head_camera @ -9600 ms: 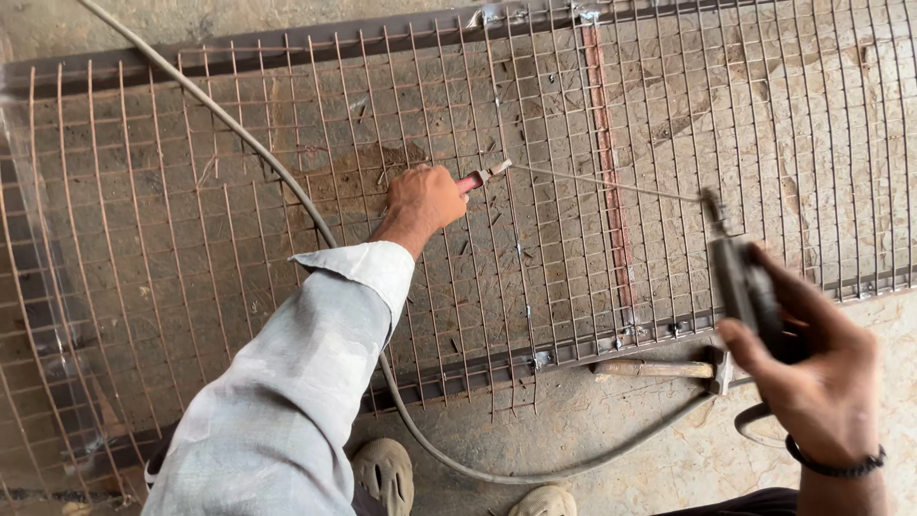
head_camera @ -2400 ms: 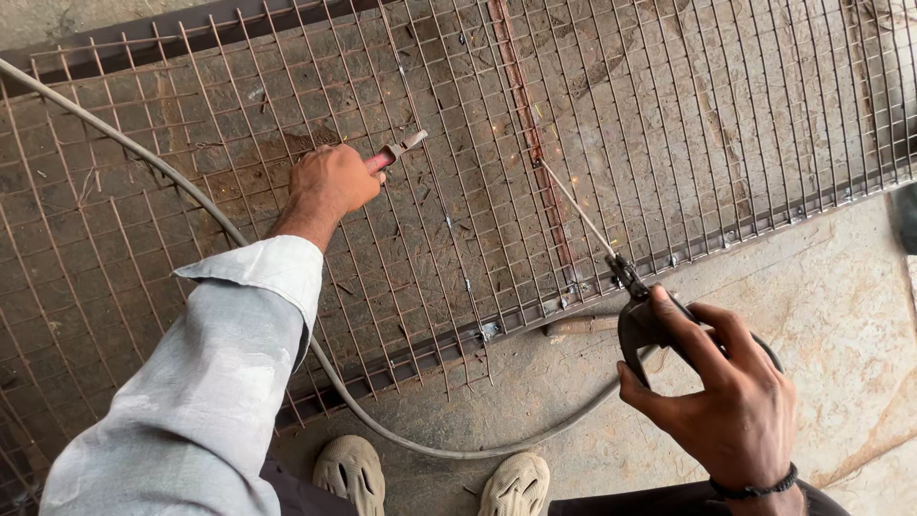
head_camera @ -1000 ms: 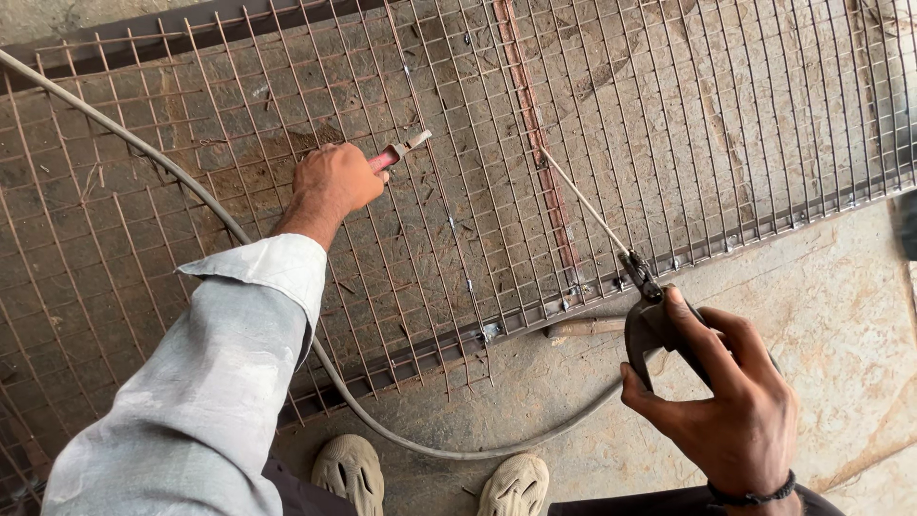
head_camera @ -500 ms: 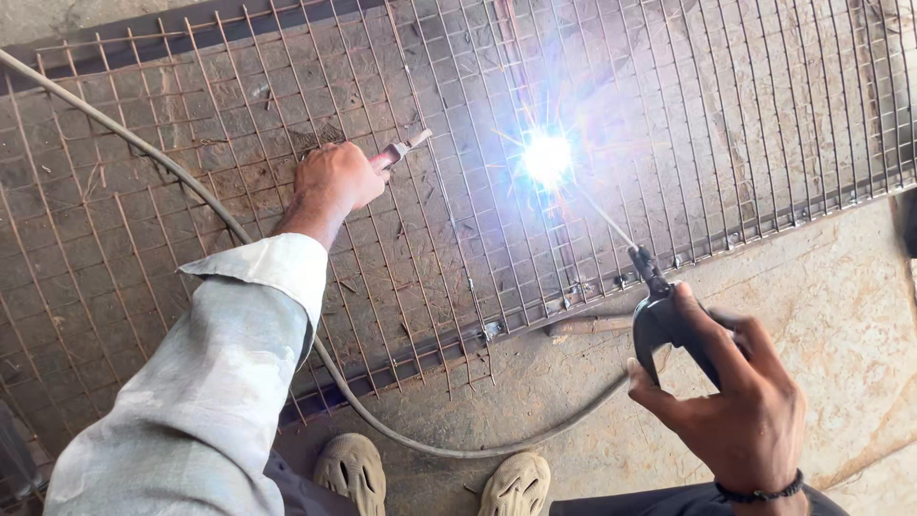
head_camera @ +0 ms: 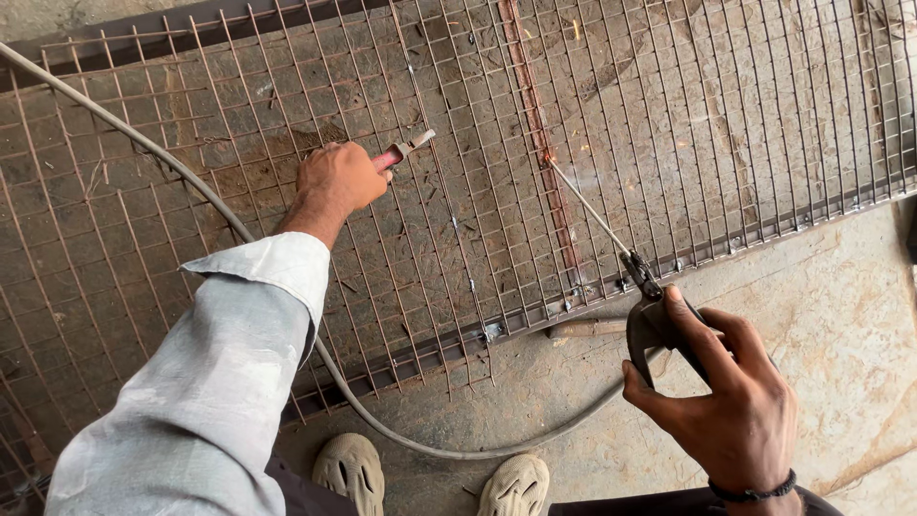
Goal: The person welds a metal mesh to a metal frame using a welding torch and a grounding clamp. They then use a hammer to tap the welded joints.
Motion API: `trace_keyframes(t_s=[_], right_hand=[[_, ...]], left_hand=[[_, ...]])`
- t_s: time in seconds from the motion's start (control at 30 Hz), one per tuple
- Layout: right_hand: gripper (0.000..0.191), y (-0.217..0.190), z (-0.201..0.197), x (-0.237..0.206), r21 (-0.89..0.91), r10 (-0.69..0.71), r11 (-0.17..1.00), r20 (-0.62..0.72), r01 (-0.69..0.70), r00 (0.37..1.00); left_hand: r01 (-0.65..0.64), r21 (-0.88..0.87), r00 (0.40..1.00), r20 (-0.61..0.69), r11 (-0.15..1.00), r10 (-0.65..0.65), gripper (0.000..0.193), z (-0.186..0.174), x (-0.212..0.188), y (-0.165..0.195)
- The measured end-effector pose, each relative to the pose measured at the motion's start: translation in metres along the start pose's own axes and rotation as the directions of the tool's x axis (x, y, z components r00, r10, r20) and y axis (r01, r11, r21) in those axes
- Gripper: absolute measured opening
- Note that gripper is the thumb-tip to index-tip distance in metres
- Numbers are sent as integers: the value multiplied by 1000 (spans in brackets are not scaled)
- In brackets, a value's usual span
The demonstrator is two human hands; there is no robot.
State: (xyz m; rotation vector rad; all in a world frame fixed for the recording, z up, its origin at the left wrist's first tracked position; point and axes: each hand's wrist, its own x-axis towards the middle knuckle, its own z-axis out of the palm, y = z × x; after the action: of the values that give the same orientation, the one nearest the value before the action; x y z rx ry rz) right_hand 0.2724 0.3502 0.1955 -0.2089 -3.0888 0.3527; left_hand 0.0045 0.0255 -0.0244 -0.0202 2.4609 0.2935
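Note:
A rusty wire mesh panel [head_camera: 726, 124] lies flat on the concrete floor. My left hand [head_camera: 339, 179] rests on the mesh, shut on red-handled pliers [head_camera: 403, 151] whose jaws point right. My right hand [head_camera: 735, 406] grips a dark welding electrode holder [head_camera: 659, 320] near the panel's front edge. A thin welding rod [head_camera: 590, 210] runs from the holder up to the mesh, its tip glowing orange beside a rusty vertical bar [head_camera: 540, 134].
A grey cable [head_camera: 449, 449] curves across the mesh and along the floor to the holder. A wooden-handled tool [head_camera: 585, 328] lies by the frame's front edge. My two shoes [head_camera: 430, 483] stand at the bottom. Bare concrete [head_camera: 841, 306] lies to the right.
The bright arc flash seen half a second ago has gone out, leaving a small glow and a few sparks. Both hands have stayed in about the same place.

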Motion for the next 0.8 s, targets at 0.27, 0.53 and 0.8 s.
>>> trace_keyframes(t_s=[0.27, 0.53, 0.8], right_hand=[[87, 18, 6, 1, 159, 229, 961, 9, -228, 973], [82, -1, 2, 3, 136, 14, 991, -78, -3, 997], [83, -12, 8, 3, 12, -5, 1000, -10, 5, 1000]], left_hand=[[-22, 5, 1000, -10, 1000, 22, 51, 4, 4, -2], [-46, -1, 998, -44, 999, 46, 50, 8, 9, -9], [-16, 9, 1000, -6, 1000, 16, 53, 10, 10, -8]])
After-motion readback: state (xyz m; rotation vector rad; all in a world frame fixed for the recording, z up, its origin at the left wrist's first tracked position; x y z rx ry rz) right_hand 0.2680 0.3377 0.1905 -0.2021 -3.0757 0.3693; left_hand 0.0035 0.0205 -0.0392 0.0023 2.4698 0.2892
